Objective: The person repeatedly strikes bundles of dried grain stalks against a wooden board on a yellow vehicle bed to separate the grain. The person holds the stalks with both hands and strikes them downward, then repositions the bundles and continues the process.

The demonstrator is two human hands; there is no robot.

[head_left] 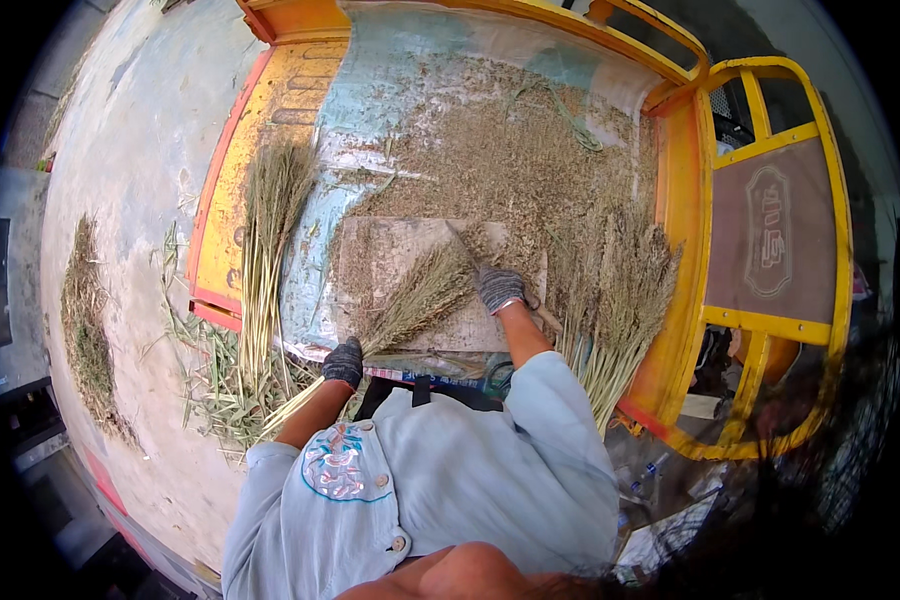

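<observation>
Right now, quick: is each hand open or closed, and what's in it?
Left hand: closed, holding a bundle of stalks.
Right hand: closed, holding what looks like a knife.

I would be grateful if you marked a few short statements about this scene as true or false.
1. The left hand grips a bundle of stalks. True.
2. Only one hand holds something. False: the right hand holds a bladed tool.
3. Both hands are bare. False: both wear dark grey gloves.
4. Another bundle lies to the left of the board. True.
5. The brown panel is at the picture's left. False: the brown panel is at its right.
</observation>
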